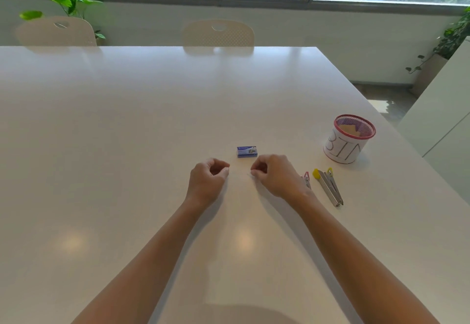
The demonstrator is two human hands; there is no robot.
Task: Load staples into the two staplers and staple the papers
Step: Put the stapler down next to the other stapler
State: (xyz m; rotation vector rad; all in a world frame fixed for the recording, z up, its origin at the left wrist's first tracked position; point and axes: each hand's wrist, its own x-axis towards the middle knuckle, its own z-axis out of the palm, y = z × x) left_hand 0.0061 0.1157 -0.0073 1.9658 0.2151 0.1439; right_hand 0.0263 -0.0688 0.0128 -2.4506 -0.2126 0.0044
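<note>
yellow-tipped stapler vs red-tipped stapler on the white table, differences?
The yellow-tipped metal stapler lies fully in view, hinged open with its arms spread; the red-tipped stapler is mostly hidden behind the right hand. The yellow one lies farther right. Both rest on the white table near the paper-wrapped mesh bin.

Both hands (209,178) (276,174) — pinching grip.
</note>
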